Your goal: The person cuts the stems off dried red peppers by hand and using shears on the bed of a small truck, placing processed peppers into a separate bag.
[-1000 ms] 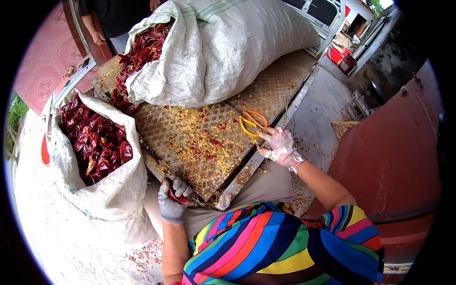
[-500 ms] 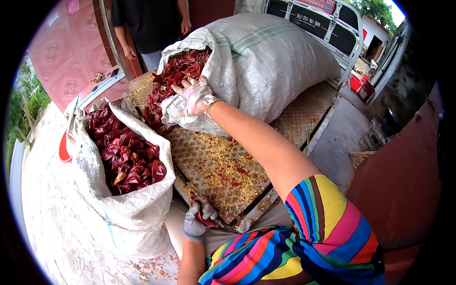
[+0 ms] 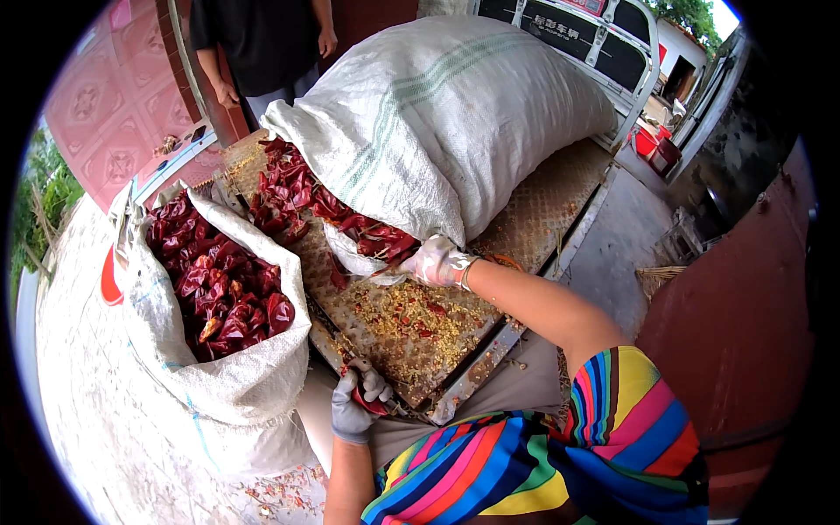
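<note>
My left hand (image 3: 354,404), in a grey glove, is closed on a dark red dried pepper (image 3: 374,404) at the near edge of the rusty platform (image 3: 490,229). My right hand (image 3: 437,262), in a pale patterned glove, grips the lower edge of the big white woven sack (image 3: 490,105). Red peppers (image 3: 293,192) spill from that sack's mouth. Orange-handled scissors (image 3: 500,261) lie mostly hidden behind my right wrist. At the left stands an open white sack (image 3: 227,385) full of peppers (image 3: 219,289).
Yellow seeds (image 3: 411,315) are scattered over the platform. A person (image 3: 254,44) in dark top stands beyond it. A metal rail (image 3: 639,61) is at the back, red buckets (image 3: 652,144) at the right back. A red metal panel (image 3: 717,341) borders the right.
My right hand left the scissors, reached into the big sack's mouth, then moved down and right. The sack's flap now lies differently, with more peppers showing along its lower edge.
</note>
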Motion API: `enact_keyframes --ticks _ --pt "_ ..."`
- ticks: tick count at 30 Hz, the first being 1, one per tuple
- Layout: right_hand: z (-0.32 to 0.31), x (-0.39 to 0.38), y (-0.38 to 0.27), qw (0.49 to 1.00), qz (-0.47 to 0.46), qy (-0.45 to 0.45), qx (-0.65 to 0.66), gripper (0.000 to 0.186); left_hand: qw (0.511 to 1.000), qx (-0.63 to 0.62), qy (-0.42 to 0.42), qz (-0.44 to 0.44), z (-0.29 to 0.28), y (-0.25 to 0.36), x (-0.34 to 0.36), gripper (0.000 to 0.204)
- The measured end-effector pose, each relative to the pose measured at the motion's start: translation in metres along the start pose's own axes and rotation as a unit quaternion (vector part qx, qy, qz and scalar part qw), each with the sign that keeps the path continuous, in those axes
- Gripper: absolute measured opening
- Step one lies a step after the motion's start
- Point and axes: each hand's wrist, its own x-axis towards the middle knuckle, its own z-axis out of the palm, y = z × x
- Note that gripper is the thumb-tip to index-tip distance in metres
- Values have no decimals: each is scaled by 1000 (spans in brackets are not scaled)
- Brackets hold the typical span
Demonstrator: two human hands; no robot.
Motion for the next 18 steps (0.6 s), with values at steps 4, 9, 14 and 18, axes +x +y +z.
enact_keyframes --ticks 4,9,14,18 --pt "38 -50 25 996 -54 -63 23 62 1000 12 -23 8 4 1 6 24" --pt "57 -89 27 990 -3 -7 137 45 1000 21 -7 16 4 1 5 24" --pt "1 -123 -18 979 30 177 101 40 999 30 -18 20 1 2 5 24" --pt "-20 -116 -53 946 40 318 43 10 999 39 -11 22 1 0 8 24"
